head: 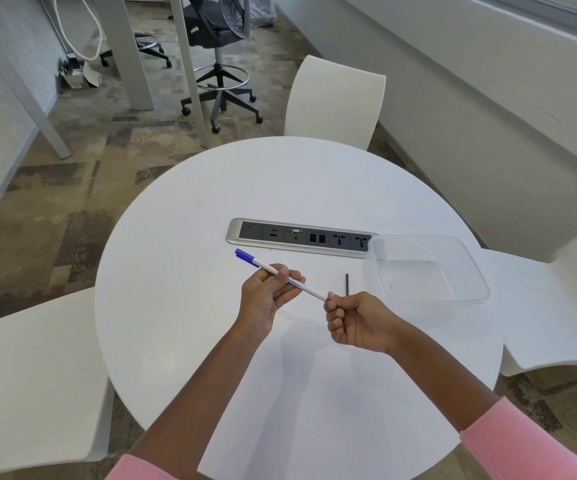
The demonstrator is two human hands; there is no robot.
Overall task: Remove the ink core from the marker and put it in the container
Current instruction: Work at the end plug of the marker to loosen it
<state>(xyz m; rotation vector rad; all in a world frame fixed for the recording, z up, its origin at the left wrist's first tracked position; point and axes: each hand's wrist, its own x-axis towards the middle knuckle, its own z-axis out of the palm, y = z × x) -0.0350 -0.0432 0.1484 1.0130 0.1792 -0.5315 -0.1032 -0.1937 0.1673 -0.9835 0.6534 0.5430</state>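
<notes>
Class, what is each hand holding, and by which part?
The left hand grips the marker around mid-barrel; the right hand appears to pinch the marker's near end.

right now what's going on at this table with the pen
A person is working on a white marker held above the round table. The left hand has its grip round the middle of the barrel, and the right hand pinches the near end. The blue cap is on the far end. A thin dark stick lies on the table beside the clear container, which looks empty.
</notes>
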